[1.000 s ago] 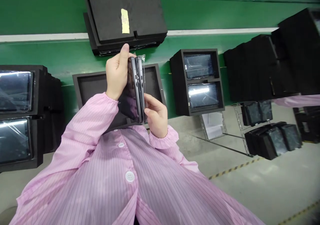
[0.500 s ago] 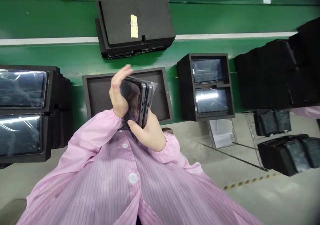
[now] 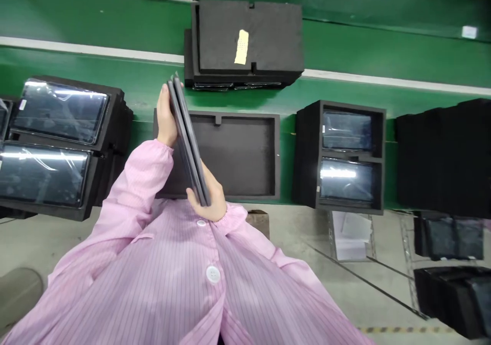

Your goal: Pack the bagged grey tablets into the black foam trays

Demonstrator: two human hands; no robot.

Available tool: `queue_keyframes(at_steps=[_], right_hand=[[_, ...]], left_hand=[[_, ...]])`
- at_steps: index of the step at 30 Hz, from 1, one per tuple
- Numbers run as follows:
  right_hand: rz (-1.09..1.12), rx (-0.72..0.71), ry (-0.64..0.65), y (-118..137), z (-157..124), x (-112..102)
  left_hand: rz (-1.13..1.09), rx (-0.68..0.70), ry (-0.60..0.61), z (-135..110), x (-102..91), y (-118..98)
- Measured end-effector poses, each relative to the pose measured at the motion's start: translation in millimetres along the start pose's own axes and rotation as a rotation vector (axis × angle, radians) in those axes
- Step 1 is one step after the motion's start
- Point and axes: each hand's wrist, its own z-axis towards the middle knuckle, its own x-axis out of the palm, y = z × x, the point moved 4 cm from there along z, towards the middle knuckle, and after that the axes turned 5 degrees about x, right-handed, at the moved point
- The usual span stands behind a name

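Two thin dark-grey tablets stand on edge, face to face, held above the near side of a black foam tray. My left hand presses its palm and fingers against their left side near the far end. My right hand wraps round the near end, its thumb on the left side and its fingers behind on the right. The tablets' screens are turned away from view. No tablet shows in the visible part of the foam tray under them.
At left, foam trays hold film-covered tablets. A foam tray stack with a yellow label stands at the back. On the right are another stack with two tablets and dark foam blocks. A rack stands beyond the green bench edge.
The tablets have turned from showing a screen and ported edge to nearly edge-on. My left hand has gone from raised fingers to lying along their side. The view has shifted.
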Motion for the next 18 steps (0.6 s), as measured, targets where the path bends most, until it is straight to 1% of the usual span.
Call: queue_keyframes(at_steps=[2,4,6,7,9,12,18], right_hand=[[-0.025,-0.08,0.109,-9,0,7],[0.027,-0.051,0.201,-15,0,9],[0.143,0.015,0.247,-17,2,7],[0.204,0.051,0.242,-16,4,5],[0.288,0.146,0.188,-16,8,2],[0.311,0.236,0.106,-16,12,-1],[0.25,0.196,0.055,-13,18,-4]], left_hand=[[0.003,0.144,0.019,4,-3.8,-6],[-0.005,0.217,0.067,2,-2.6,-8],[-0.016,0.224,0.104,-1,1.1,-9],[-0.015,0.217,0.115,-2,3.4,-9],[-0.001,0.193,0.124,-4,7.9,-11],[0.016,0.173,0.127,-3,13.5,-13],[-0.023,0.154,0.137,-2,19.2,-9]])
